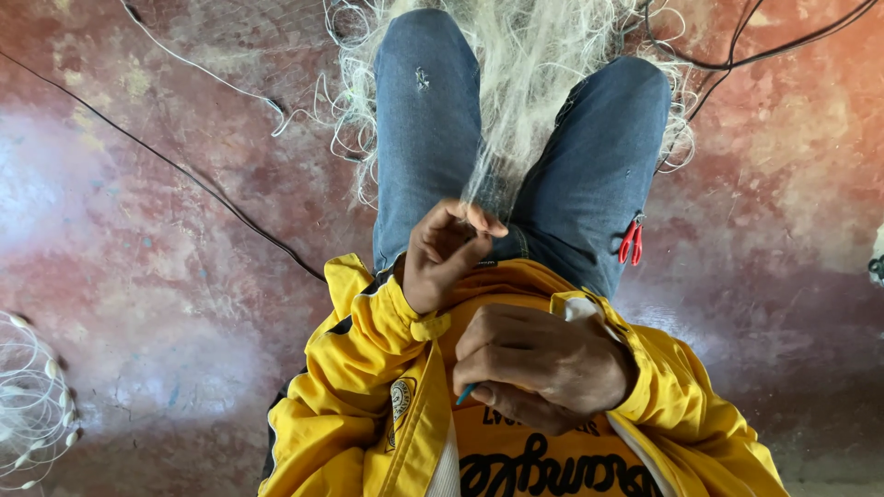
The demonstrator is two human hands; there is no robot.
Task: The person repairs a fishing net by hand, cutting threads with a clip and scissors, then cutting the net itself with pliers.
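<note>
A pale, fine fishing net (529, 101) is draped between my knees and spills onto the floor beyond them. My left hand (447, 253) is raised over my lap, with its fingertips pinched on strands of the net's near end. My right hand (543, 368) sits closer to my chest, closed around a thin tool whose blue tip (465, 396) pokes out to the left. The rest of that tool is hidden in the fist. I wear blue jeans and a yellow jacket (368, 387).
Red handles of a small tool (631, 241) stick out at my right thigh. Black cables (198, 184) cross the worn reddish floor at left and top right. A coil of white line (28, 405) lies at the left edge.
</note>
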